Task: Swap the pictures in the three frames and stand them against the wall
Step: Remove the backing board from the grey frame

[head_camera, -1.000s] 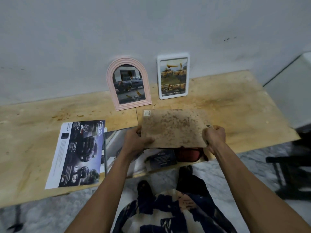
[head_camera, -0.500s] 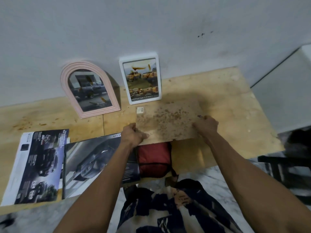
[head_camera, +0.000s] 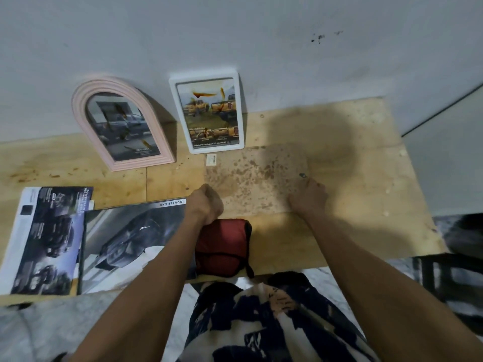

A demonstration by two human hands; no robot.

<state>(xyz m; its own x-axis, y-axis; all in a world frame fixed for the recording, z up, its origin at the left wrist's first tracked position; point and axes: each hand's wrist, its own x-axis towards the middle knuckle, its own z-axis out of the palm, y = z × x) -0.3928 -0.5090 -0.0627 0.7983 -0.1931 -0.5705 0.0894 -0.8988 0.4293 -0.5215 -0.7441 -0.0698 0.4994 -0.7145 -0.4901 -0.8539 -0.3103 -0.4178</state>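
A brown stained frame back (head_camera: 257,176) lies face down on the wooden table (head_camera: 366,199), with a small barcode sticker at its far left corner. My left hand (head_camera: 206,203) grips its near left edge and my right hand (head_camera: 308,197) holds its right side. A pink arched frame (head_camera: 120,124) with a grey truck picture and a white rectangular frame (head_camera: 207,113) with yellow trucks lean against the grey wall (head_camera: 235,35), just beyond the brown frame.
Two car brochures (head_camera: 49,239) (head_camera: 130,241) lie at the table's near left. A red pouch (head_camera: 222,246) sits at the near edge under my left wrist. A dark stool (head_camera: 449,273) stands off the table's right end.
The brown frame went from raised in both hands to flat on the table, further from me, near the white frame. The red pouch beneath it came into view.
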